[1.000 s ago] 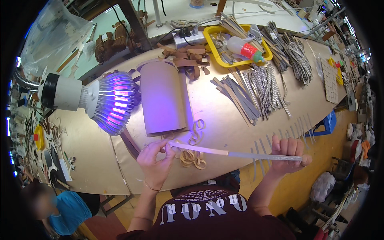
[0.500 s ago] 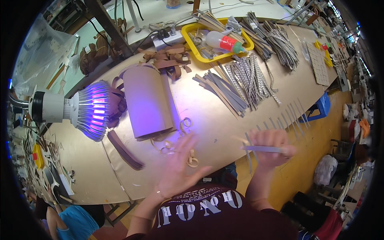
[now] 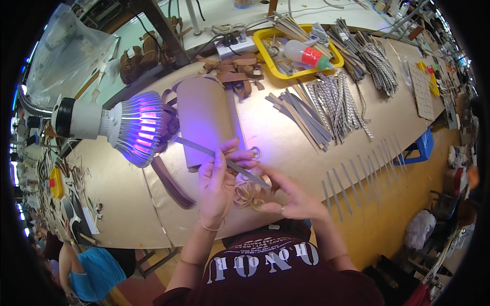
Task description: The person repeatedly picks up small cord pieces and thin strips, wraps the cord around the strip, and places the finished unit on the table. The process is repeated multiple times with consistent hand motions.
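A flat grey strip (image 3: 195, 147) slants over the table in front of me, pinched between the thumb and fingers of my left hand (image 3: 216, 184). Close to the strip's lower right end is my right hand (image 3: 296, 198), its thumb and index finger spread apart. Whether a fingertip touches that end I cannot tell. Beneath and between the hands lie thin curled tan strips (image 3: 247, 194). Just beyond my left hand rests a brown half-round form (image 3: 204, 109), lit violet by a finned lamp (image 3: 138, 127) at the left.
Grey strips (image 3: 352, 183) lie in a row along the table's right edge. Farther back are bundled grey strips (image 3: 306, 120), braided silvery strips (image 3: 334, 104) and a yellow tray (image 3: 275, 71) with a bottle (image 3: 309, 54). Dark brown strips (image 3: 171, 182) lie left of the form. Another person (image 3: 97, 273) sits lower left.
My right hand has come left from the table's right edge, where it held a grey strip. That strip is now in my left hand, which was empty with fingers spread.
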Available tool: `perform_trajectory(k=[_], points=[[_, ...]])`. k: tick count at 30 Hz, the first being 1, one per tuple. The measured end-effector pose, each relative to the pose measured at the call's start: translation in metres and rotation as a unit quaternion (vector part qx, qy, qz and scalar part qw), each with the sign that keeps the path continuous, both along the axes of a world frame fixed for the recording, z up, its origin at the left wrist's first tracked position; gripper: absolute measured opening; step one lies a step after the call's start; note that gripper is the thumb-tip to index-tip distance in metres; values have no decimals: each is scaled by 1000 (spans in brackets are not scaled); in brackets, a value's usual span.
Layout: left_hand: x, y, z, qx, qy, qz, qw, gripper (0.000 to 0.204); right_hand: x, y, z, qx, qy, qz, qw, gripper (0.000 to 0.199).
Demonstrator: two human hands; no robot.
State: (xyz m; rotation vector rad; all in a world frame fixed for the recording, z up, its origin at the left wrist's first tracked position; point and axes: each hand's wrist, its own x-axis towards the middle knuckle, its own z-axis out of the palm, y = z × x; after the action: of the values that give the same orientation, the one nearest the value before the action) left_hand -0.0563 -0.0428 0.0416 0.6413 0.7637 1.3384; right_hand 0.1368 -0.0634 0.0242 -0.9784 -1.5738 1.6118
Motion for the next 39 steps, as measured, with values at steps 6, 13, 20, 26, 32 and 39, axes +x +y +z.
perform_trajectory(k=[6, 13, 20, 26, 32, 39], points=[[-38, 2, 11, 45, 48, 160, 985, 39, -24, -10, -19, 47, -200, 106, 973, 26], [-31, -2, -5, -57, -130, -20, 990, 40, -20, -23, 1, 255, -362, 146, 885, 44], [21, -16, -8, -62, -131, 83, 986, 46, -10, -17, 24, 88, -233, -111, 962, 36], [46, -37, -36, 254, 219, 109, 936, 44, -28, -16, 10, 63, 111, -241, 962, 32], [58, -54, -61, 402, 396, 53, 824, 64, 24, -18, 19, -74, 369, -253, 891, 33], [55, -43, -69, 405, 531, -159, 727, 63, 104, -62, 11, -183, -303, -137, 925, 34]])
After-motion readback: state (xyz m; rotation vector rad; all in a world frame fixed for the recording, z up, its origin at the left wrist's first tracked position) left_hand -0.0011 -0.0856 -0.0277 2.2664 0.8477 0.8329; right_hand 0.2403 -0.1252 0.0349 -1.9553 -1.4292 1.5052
